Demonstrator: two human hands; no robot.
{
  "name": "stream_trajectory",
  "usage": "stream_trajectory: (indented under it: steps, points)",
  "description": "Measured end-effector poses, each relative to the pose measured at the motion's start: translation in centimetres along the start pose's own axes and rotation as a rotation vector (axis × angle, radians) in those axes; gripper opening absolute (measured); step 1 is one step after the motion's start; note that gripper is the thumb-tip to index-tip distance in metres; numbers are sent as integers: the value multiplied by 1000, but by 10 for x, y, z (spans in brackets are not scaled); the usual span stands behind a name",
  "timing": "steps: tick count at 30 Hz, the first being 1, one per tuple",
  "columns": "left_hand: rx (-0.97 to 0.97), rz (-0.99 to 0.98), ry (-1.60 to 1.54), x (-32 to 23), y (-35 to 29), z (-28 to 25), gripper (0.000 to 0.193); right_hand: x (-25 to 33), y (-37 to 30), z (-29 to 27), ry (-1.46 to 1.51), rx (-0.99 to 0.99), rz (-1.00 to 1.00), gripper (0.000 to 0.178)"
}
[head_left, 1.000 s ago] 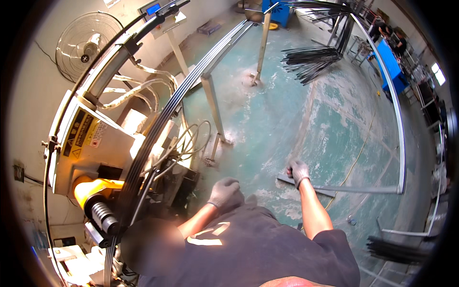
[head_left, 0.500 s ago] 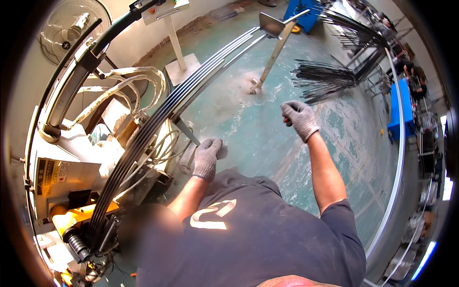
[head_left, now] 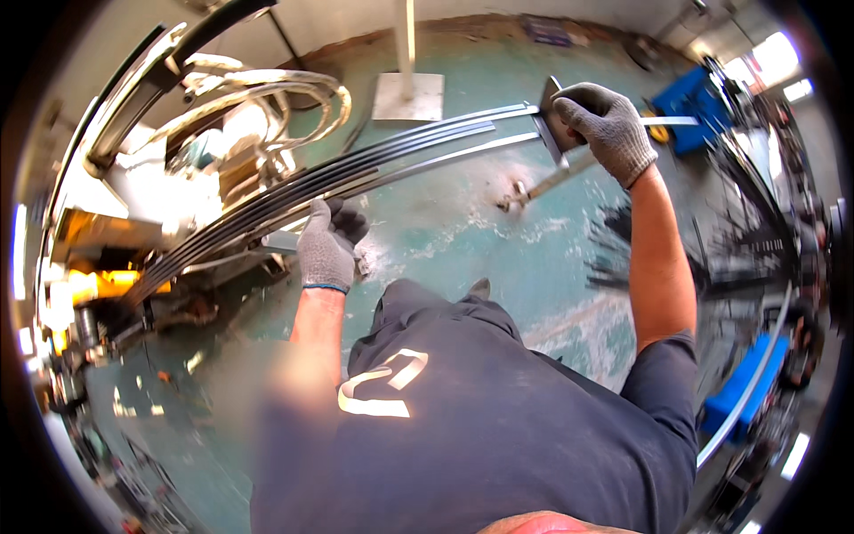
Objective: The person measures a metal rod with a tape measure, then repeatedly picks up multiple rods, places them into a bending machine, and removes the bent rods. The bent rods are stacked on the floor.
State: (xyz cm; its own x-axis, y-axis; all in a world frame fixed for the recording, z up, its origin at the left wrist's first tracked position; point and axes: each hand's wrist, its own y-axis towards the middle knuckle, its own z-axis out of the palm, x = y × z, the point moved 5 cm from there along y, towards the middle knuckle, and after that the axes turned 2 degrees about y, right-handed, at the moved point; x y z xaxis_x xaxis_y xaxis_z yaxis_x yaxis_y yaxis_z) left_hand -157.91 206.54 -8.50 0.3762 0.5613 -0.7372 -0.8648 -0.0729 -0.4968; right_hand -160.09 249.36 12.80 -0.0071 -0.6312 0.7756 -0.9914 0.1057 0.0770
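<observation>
A bundle of long, thin metal strips (head_left: pixel 294 191) runs from the machine at the left toward an upright metal plate (head_left: pixel 553 133) at the upper right. My left hand (head_left: pixel 327 251), in a grey knit glove, is just below the near side of the strips. Its fingers are loosely curled and apart from the thumb, with nothing seen in them. My right hand (head_left: pixel 609 132), gloved alike, is raised at the plate and overlaps its right side. Its fingers are bent inward; whatever lies between them is hidden, and I cannot tell whether it grips the plate.
A slanted support leg (head_left: pixel 556 178) stands under the plate. Thick wrapped hoses (head_left: pixel 302 84) loop behind the strips, and a yellow machine part (head_left: pixel 111 285) sits at their left end. At right are dark strips on a rack (head_left: pixel 623 249), a blue machine (head_left: pixel 689 107) and a blue box (head_left: pixel 743 392).
My view has turned, shifting the strips and plate. My right hand has gone from open air over the floor to the plate. My left hand has come nearer the strips, its fingers opening upward.
</observation>
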Motion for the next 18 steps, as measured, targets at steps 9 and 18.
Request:
stream_trajectory:
  steps: [9, 18]
  points:
    - [-384, 62, -53, -11, -5, 44, 47, 75, 146, 133, -388, 751, -443, 38]
    - [-507, 168, -4, -1, -7, 59, 35, 56, 143, 293, -271, 1575, -219, 48]
